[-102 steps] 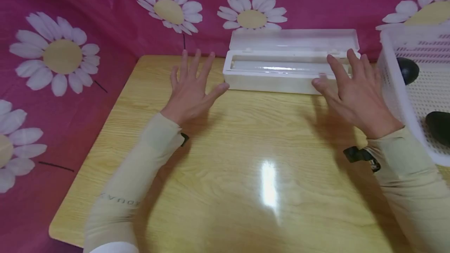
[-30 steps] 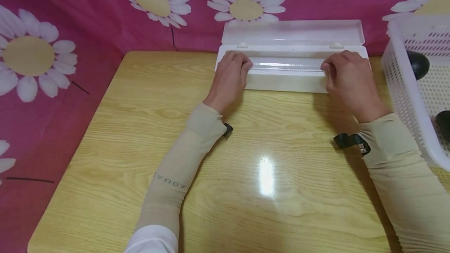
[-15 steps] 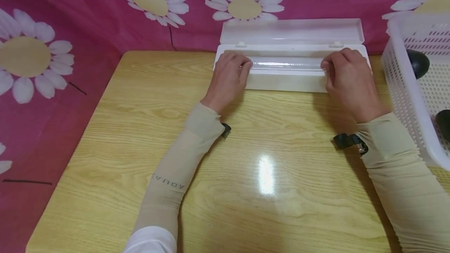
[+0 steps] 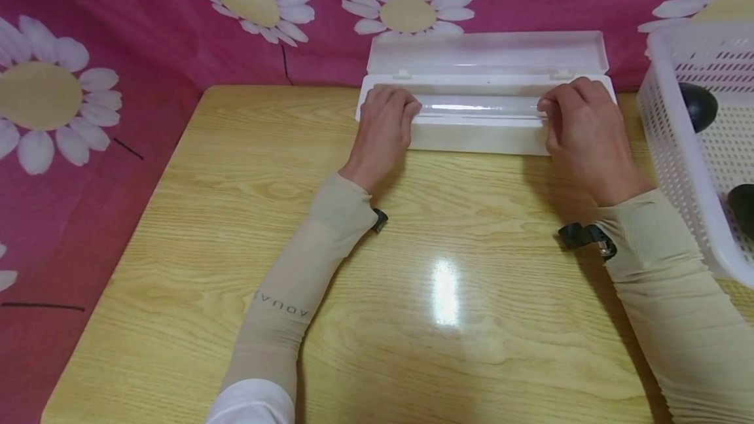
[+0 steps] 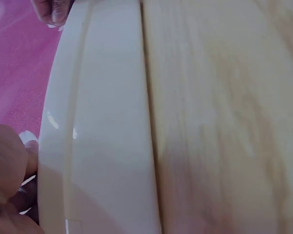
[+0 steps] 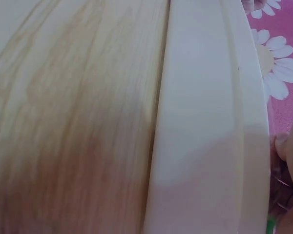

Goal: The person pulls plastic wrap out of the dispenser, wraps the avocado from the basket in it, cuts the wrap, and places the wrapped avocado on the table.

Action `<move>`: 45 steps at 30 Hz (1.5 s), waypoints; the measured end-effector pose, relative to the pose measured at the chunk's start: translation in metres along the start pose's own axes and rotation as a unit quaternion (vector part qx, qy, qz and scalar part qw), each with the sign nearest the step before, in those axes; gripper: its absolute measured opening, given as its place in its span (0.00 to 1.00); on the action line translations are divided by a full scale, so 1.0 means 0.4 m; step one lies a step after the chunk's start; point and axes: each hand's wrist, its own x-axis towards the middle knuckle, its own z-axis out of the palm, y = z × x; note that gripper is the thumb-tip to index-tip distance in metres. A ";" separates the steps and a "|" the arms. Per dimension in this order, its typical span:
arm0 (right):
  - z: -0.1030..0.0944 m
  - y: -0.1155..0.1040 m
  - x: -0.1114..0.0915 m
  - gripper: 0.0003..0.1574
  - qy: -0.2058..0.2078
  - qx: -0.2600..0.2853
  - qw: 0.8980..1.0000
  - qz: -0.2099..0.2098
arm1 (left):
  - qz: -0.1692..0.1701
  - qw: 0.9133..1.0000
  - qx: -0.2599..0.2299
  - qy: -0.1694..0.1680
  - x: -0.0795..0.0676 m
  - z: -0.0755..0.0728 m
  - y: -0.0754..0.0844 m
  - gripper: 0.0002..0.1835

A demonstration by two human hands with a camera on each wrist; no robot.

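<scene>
Your roll of clear wrap [image 4: 477, 106] lies lengthwise left to right inside the white box [image 4: 477, 139], its long axis parallel to the box's front wall and running across you. The head view shows the roll and the raised lid [image 4: 489, 54]; the wrist views show mostly front wall and counter [image 4: 383, 293], though the right one adds a small green patch [image 6: 271, 225] by your fingers. The roll stretches between your left hand [image 4: 379, 129] and right hand [image 4: 589, 133], each with curled fingers pinching an end, which they hide.
</scene>
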 end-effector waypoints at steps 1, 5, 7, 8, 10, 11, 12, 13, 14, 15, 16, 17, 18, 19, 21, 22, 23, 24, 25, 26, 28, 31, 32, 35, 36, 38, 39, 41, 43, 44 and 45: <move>-0.001 0.000 0.001 0.14 0.002 0.003 1.000 0.000 | 0.003 1.000 -0.001 0.004 -0.001 0.000 0.000 0.15; -0.013 -0.008 0.005 0.14 -0.001 0.005 1.000 0.008 | 0.018 0.999 -0.006 0.031 -0.002 -0.003 0.002 0.15; -0.021 -0.013 0.008 0.15 0.001 0.008 1.000 0.010 | 0.030 0.998 -0.007 0.047 -0.002 -0.008 0.004 0.15; -0.025 -0.016 0.009 0.15 0.002 0.009 1.000 0.011 | 0.035 0.998 -0.007 0.055 -0.003 -0.010 0.005 0.15; -0.031 -0.019 0.011 0.18 0.008 0.015 1.000 0.008 | 0.044 0.997 -0.005 0.067 -0.003 -0.014 0.009 0.15; -0.033 -0.019 0.011 0.19 0.011 0.018 1.000 0.007 | 0.047 0.996 -0.006 0.071 -0.003 -0.016 0.010 0.15; -0.035 -0.020 0.011 0.19 0.012 0.018 1.000 0.006 | 0.048 0.996 -0.006 0.074 -0.004 -0.018 0.012 0.15; -0.038 -0.021 0.010 0.19 0.013 0.019 1.000 0.009 | 0.049 0.996 -0.006 0.075 -0.004 -0.020 0.013 0.15; -0.040 -0.022 0.010 0.19 0.014 0.022 1.000 0.010 | 0.051 0.996 -0.006 0.075 -0.004 -0.021 0.015 0.15; -0.043 -0.024 0.010 0.19 0.015 0.026 0.999 0.015 | 0.051 0.996 -0.006 0.076 -0.005 -0.023 0.017 0.15; -0.045 -0.027 0.011 0.19 0.017 0.030 0.999 0.020 | 0.052 0.996 -0.008 0.077 -0.006 -0.027 0.019 0.15; -0.048 -0.029 0.011 0.19 0.018 0.034 0.999 0.024 | 0.054 0.995 -0.010 0.078 -0.006 -0.031 0.021 0.15; -0.051 -0.033 0.012 0.18 0.019 0.038 0.999 0.029 | 0.056 0.995 -0.012 0.079 -0.008 -0.035 0.023 0.15; -0.053 -0.035 0.012 0.18 0.021 0.041 0.998 0.033 | 0.059 0.995 -0.016 0.080 -0.009 -0.039 0.025 0.15; -0.058 -0.039 0.012 0.18 0.024 0.046 0.998 0.038 | 0.064 0.994 -0.022 0.083 -0.010 -0.046 0.028 0.15; -0.059 -0.041 0.012 0.18 0.026 0.045 0.998 0.038 | 0.065 0.994 -0.025 0.084 -0.011 -0.049 0.029 0.15; -0.061 -0.043 0.012 0.18 0.027 0.044 0.998 0.038 | 0.066 0.994 -0.029 0.084 -0.011 -0.052 0.031 0.15; -0.062 -0.045 0.012 0.18 0.030 0.044 0.998 0.038 | 0.066 0.994 -0.032 0.083 -0.012 -0.056 0.033 0.15; -0.063 -0.046 0.013 0.17 0.033 0.045 0.998 0.035 | 0.066 0.994 -0.036 0.084 -0.012 -0.059 0.034 0.15; -0.064 -0.047 0.014 0.17 0.036 0.045 0.998 0.034 | 0.065 0.994 -0.040 0.084 -0.013 -0.062 0.035 0.15; -0.066 -0.050 0.015 0.17 0.046 0.047 0.997 0.030 | 0.065 0.993 -0.050 0.086 -0.013 -0.068 0.038 0.15; -0.067 -0.055 0.017 0.17 0.063 0.049 0.996 0.023 | 0.070 0.991 -0.062 0.092 -0.014 -0.076 0.041 0.14; -0.068 -0.057 0.018 0.17 0.068 0.051 0.996 0.022 | 0.072 0.991 -0.063 0.094 -0.014 -0.079 0.043 0.14; -0.074 -0.064 0.019 0.17 0.076 0.050 0.996 0.010 | 0.081 0.990 -0.063 0.099 -0.016 -0.089 0.047 0.14; -0.076 -0.067 0.019 0.17 0.082 0.051 0.995 0.009 | 0.083 0.989 -0.063 0.101 -0.017 -0.093 0.049 0.14; -0.082 -0.073 0.020 0.18 0.089 0.054 0.995 0.007 | 0.087 0.989 -0.061 0.103 -0.019 -0.101 0.054 0.14; -0.084 -0.076 0.021 0.18 0.095 0.055 0.994 0.006 | 0.088 0.989 -0.061 0.105 -0.021 -0.105 0.056 0.14; -0.089 -0.084 0.022 0.18 0.109 0.061 0.992 0.009 | 0.092 0.988 -0.061 0.112 -0.023 -0.114 0.061 0.14; -0.095 -0.091 0.024 0.19 0.117 0.063 0.991 0.008 | 0.096 0.986 -0.062 0.118 -0.026 -0.123 0.065 0.15; -0.098 -0.093 0.024 0.19 0.122 0.063 0.990 0.006 | 0.098 0.986 -0.062 0.120 -0.028 -0.127 0.067 0.15; -0.101 -0.097 0.024 0.19 0.124 0.063 0.990 0.005 | 0.100 0.986 -0.062 0.122 -0.029 -0.131 0.068 0.15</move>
